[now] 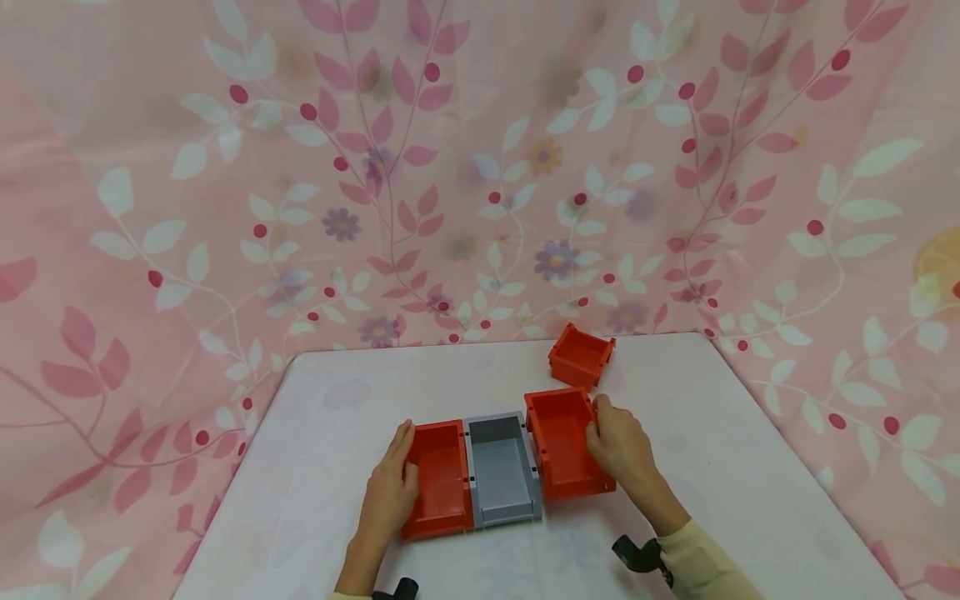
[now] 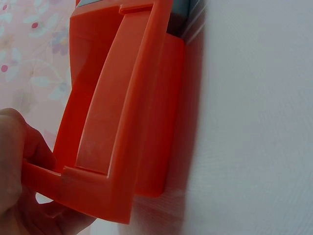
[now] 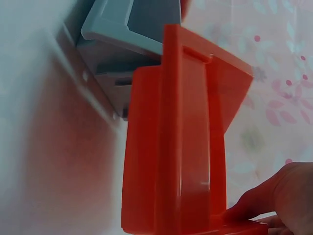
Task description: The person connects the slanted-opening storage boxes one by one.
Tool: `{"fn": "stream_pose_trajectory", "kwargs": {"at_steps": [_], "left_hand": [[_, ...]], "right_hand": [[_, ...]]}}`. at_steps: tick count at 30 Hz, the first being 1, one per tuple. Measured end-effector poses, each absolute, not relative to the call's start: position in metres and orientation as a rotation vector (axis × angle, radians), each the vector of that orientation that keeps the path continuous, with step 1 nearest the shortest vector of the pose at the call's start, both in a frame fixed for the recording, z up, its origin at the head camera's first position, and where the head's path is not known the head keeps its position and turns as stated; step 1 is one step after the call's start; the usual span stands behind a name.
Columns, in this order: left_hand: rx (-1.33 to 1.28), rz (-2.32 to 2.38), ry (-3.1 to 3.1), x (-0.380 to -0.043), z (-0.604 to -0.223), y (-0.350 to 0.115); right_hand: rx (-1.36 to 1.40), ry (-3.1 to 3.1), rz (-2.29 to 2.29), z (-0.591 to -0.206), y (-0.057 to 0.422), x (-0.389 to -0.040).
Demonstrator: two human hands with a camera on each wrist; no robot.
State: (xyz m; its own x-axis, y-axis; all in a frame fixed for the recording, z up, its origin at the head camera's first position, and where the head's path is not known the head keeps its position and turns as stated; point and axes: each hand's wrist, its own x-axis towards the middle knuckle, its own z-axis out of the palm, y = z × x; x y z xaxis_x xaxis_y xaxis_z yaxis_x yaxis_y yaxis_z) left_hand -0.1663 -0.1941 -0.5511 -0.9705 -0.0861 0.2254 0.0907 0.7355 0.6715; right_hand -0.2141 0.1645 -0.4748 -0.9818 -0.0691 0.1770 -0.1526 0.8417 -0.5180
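My left hand (image 1: 388, 493) grips the outer side wall of a red plastic storage bin (image 1: 438, 479), its thumb over the rim in the left wrist view. Directly right of that bin, a grey bin (image 1: 501, 477) stands side against side with it. My right hand (image 1: 621, 440) pinches the right wall of a second red bin (image 1: 566, 446). This bin sits slightly askew beside the grey one and farther back, overlapping its right edge in the head view. In the right wrist view, the red bin's front (image 3: 168, 147) leans against the grey bin's side (image 3: 112, 88).
A smaller red bin (image 1: 581, 357) stands behind the right red bin, near the far edge of the white table (image 1: 337, 467). Pink floral cloth (image 1: 480, 167) hangs behind the table. Black wrist mounts (image 1: 637, 554) sit at both forearms.
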Motion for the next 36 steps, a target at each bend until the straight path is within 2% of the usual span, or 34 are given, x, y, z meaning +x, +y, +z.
{"fn": "stream_pose_trajectory", "kwargs": {"at_steps": [12, 15, 25, 36], "left_hand": [[-0.001, -1.058, -2.696, -0.167, -0.552, -0.194], [0.006, -1.062, -2.702, -0.167, -0.553, -0.194], [-0.003, -1.055, -2.696, -0.168, -0.552, -0.194], [-0.012, -1.037, -2.665, -0.166, -0.554, -0.194]], "right_hand": [[0.066, -2.911, 0.822, -0.477, 0.160, -0.216], [0.136, -2.859, 0.759, -0.474, 0.148, -0.217], [0.625, -2.764, 0.765, -0.477, 0.088, -0.231], [0.617, -2.895, 0.535, -0.493, 0.063, -0.243]]}}
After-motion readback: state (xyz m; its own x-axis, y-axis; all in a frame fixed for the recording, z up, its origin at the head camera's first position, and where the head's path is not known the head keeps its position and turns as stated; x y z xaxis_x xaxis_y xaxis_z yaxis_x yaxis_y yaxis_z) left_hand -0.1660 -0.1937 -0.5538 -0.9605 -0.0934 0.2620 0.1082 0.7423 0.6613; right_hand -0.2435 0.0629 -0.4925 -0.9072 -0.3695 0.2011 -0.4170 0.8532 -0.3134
